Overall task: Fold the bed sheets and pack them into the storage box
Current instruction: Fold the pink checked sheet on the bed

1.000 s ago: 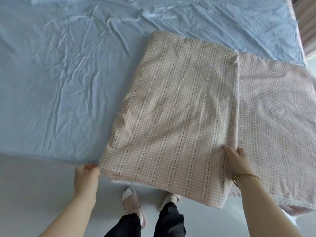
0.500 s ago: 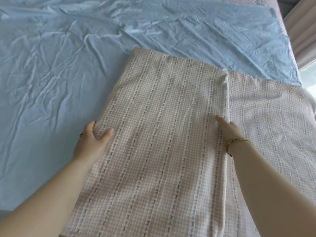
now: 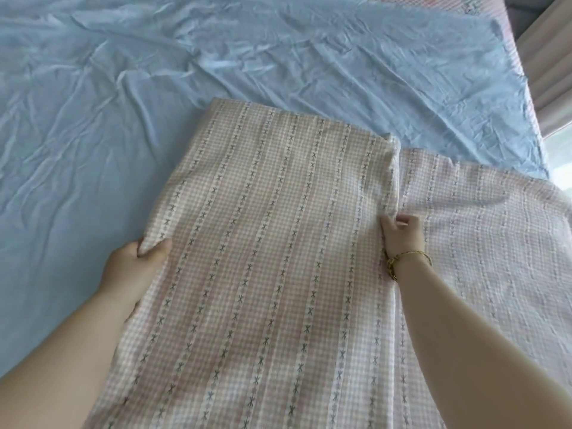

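My left hand (image 3: pixel 136 261) grips the left edge of the folded pink-and-white checked cotton bed sheet (image 3: pixel 272 243), which lies at centre frame. My right hand (image 3: pixel 402 233) pinches its raised right fold. The fabric lies flat, striped with small dark crosses. A wrinkled pale-blue bed cover (image 3: pixel 154 88) spreads open across the upper left.

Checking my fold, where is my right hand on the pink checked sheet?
In the head view the right hand sits right of centre, gripping the folded layer's right edge on the pink checked sheet.
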A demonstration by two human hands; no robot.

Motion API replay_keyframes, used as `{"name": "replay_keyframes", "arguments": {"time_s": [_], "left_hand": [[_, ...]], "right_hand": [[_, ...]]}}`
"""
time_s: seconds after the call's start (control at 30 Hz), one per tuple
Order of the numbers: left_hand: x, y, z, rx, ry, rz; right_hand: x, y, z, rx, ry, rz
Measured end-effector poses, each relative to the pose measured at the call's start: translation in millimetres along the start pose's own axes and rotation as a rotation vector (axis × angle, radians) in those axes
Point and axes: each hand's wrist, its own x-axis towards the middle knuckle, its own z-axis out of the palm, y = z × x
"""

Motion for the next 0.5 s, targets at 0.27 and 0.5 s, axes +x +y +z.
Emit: {"name": "replay_keyframes", "arguments": {"time_s": [0.27,0.5], "left_hand": [[-7.7,-6.9,-30.1,0.116,-0.46,-0.107],[-25.9,0.4,-55.0,-0.186,-0.572,-0.106]], "right_hand": [[-66.3,9.9,5.5,-0.552,0.147,-0.306],[-126.3,28.9,46.6,-0.911,-0.165,-0.248]]}}
